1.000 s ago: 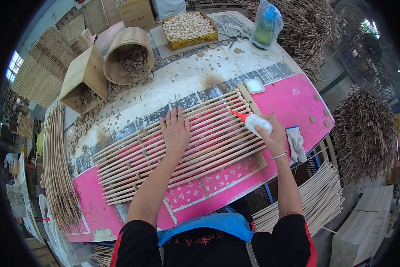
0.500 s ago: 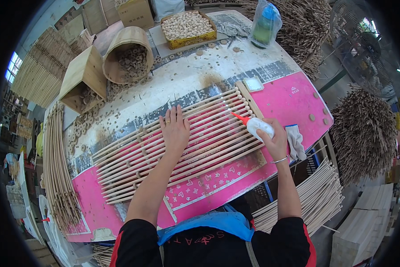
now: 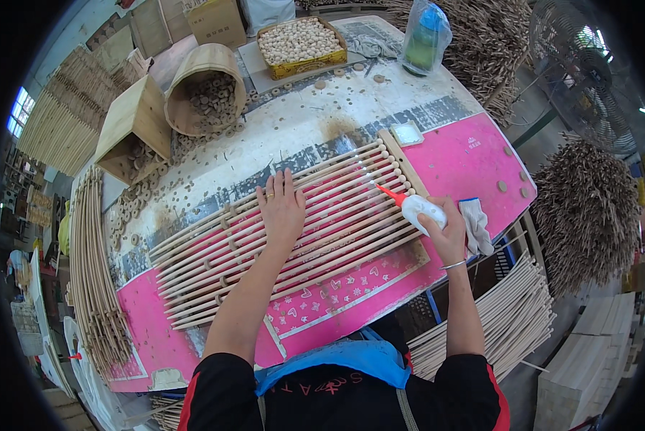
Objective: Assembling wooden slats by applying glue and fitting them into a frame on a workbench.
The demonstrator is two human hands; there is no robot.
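Bottle (image 3: 416,211) is shifted slightly nearer the person than a second ago, its red nozzle (image 3: 390,192) pointed at the ball-tipped ends of the rods (image 3: 344,208); it is clasped in the closed right hand (image 3: 445,231). The left hand (image 3: 282,212) is kept flat on the rods, fingers nearly straight, nothing grasped. Round balls (image 3: 299,39) are heaped in a yellow tray (image 3: 309,68); brown rings (image 3: 216,100) are held in a tipped round bucket (image 3: 182,77) and an angular box (image 3: 130,108), both pale wood. The slim, pale rods are laid side by side.
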